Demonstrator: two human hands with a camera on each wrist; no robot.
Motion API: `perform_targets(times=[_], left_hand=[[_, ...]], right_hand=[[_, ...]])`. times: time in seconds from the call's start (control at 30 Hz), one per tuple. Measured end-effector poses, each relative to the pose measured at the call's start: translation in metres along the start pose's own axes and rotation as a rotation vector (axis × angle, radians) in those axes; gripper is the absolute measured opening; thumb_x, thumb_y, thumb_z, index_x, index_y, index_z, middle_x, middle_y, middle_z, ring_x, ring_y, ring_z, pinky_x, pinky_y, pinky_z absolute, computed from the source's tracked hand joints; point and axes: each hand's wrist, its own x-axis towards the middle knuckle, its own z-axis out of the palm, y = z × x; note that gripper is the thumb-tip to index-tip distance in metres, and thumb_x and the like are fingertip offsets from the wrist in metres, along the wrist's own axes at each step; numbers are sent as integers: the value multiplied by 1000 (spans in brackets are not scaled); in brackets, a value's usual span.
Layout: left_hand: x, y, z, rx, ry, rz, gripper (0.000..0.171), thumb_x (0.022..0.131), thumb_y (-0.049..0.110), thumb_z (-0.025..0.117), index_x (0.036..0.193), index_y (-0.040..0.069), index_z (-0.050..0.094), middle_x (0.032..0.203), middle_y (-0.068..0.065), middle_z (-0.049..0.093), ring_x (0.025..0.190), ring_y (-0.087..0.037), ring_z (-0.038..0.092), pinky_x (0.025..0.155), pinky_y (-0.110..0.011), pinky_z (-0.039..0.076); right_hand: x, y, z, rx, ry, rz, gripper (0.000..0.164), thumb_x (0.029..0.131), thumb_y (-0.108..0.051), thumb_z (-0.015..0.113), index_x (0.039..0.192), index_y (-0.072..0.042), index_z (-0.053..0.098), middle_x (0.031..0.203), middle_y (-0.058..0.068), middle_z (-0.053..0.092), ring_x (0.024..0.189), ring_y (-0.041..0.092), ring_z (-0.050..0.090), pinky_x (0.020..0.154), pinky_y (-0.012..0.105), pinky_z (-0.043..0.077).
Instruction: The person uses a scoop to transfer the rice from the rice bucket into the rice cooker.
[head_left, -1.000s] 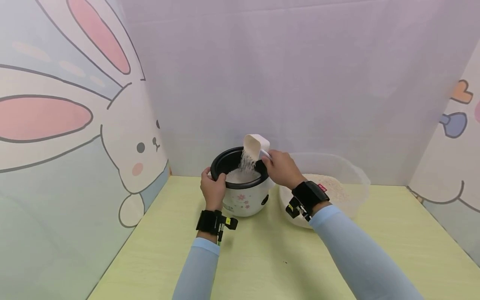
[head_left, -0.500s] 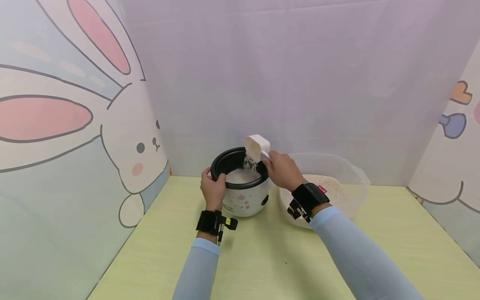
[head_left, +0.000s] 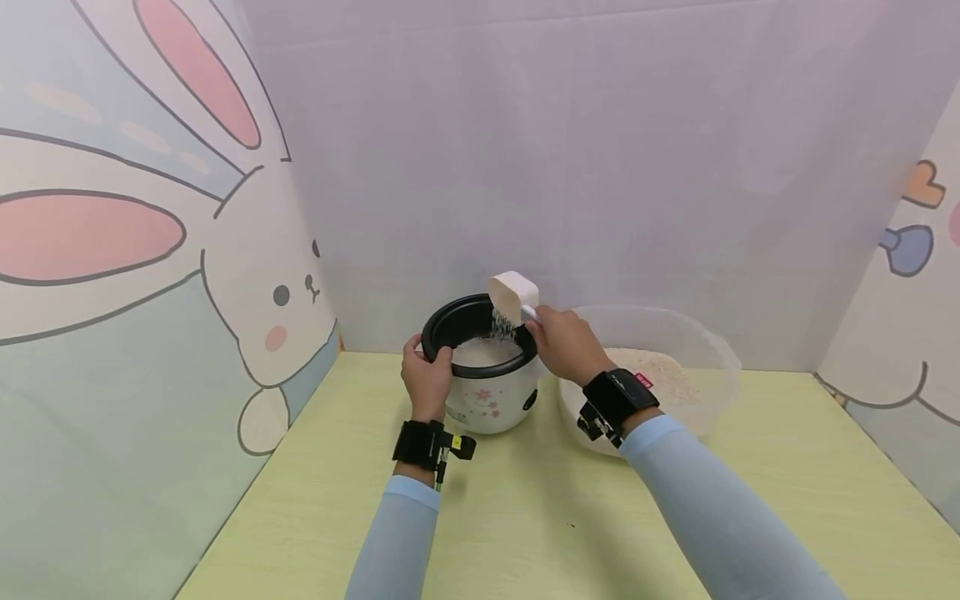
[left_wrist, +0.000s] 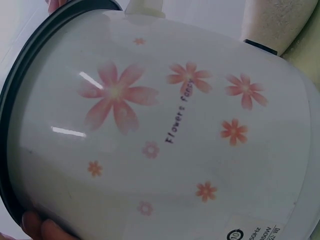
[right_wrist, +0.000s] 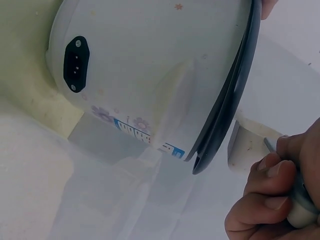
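Note:
A white rice cooker [head_left: 491, 408] with pink flowers and a black rim stands at the back of the table, without a lid. My left hand [head_left: 426, 382] grips its left side, thumb at the rim. My right hand [head_left: 570, 343] holds a white scoop [head_left: 527, 290] by the handle, tipped above the cooker's mouth. Grains of rice fall from it onto the rice [head_left: 480, 353] inside. In the right wrist view, curled fingers [right_wrist: 270, 177] wrap the handle beside the scoop's cup [right_wrist: 247, 147]. The left wrist view shows the cooker's side and a few fingertips [left_wrist: 42, 227].
Right of the cooker, partly behind my right wrist, is a clear plastic tub [head_left: 720, 354] with rice [head_left: 667, 379] in it. A black power socket [right_wrist: 76, 64] sits on the cooker's side. A pale cloth wall [head_left: 600, 167] rises close behind.
Rice keeps falling, in a thinner and more scattered stream than a second ago. The scoop has shifted very slightly over the cooker. My left hand and the cooker have stayed in place.

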Motion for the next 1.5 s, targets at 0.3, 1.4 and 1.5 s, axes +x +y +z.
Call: perform_targets(times=[0.3, 1.4, 1.5], left_hand=[[-1, -1, -1, -20, -12, 32, 60, 89, 12, 61, 146, 0, 48, 80, -5, 46, 67, -19, 44, 61, -31, 38], [-1, 1, -2, -19, -2, 18, 60, 89, 12, 63, 146, 1, 49, 82, -5, 47, 70, -19, 46, 60, -29, 40], [-1, 1, -2, -20, -2, 19, 60, 88, 12, 63, 146, 1, 49, 82, -5, 47, 69, -19, 46, 60, -29, 40]], right_hand=[[-1, 1, 2, -22, 1, -28, 20, 107, -16, 51, 106, 1, 60, 84, 15, 64, 61, 23, 57, 58, 38, 45], [-9, 1, 16, -377, -59, -136, 24, 106, -19, 55, 98, 4, 56, 75, 12, 60, 59, 25, 61, 52, 39, 49], [-10, 3, 17, -383, -66, -134, 24, 106, -19, 55, 99, 4, 56, 76, 11, 60, 59, 24, 60, 52, 39, 48]])
